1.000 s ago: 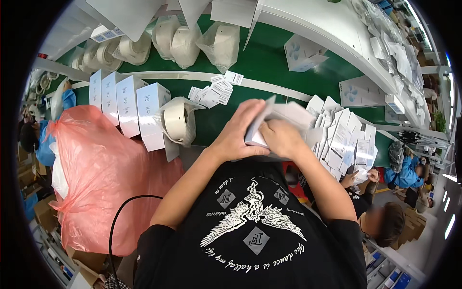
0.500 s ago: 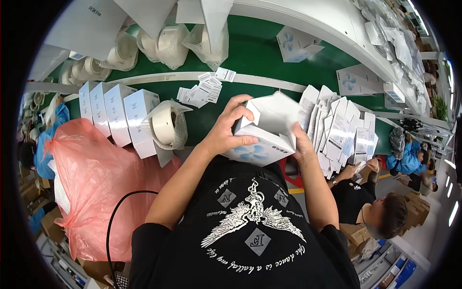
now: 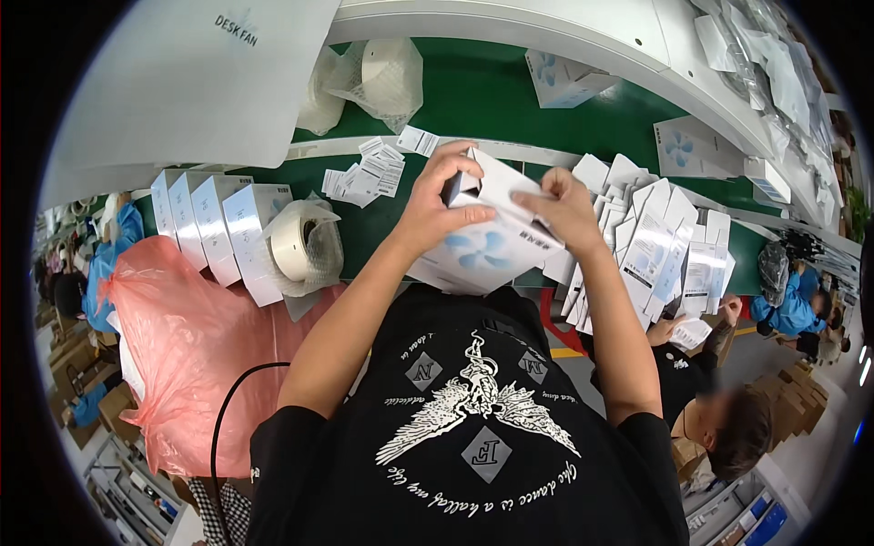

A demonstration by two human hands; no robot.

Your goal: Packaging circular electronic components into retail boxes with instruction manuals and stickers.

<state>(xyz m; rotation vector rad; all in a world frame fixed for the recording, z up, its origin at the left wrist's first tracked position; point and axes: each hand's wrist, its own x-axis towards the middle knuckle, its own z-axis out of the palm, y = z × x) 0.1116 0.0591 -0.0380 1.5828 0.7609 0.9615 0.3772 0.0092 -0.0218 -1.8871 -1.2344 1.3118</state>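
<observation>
At 9 o'clock a bagged white roll (image 3: pixel 300 244) lies on the green worktop (image 3: pixel 492 100). Centre — left hand (image 3: pixel 435 207) and right hand (image 3: pixel 566 207), fingers clenched on a white fan box (image 3: pixel 487 250) — flat cartons (image 3: pixel 655 246) at 3 o'clock.

You hold a white box (image 3: pixel 487 238) with a pale blue fan picture. It tilts above the green belt (image 3: pixel 492 96), top flaps open.

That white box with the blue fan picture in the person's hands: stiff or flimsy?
The white box looks like thin card: flaps bend under the right hand. Probably light, since the left hand props it easily. Open-ended, it could crush if squeezed.
</observation>
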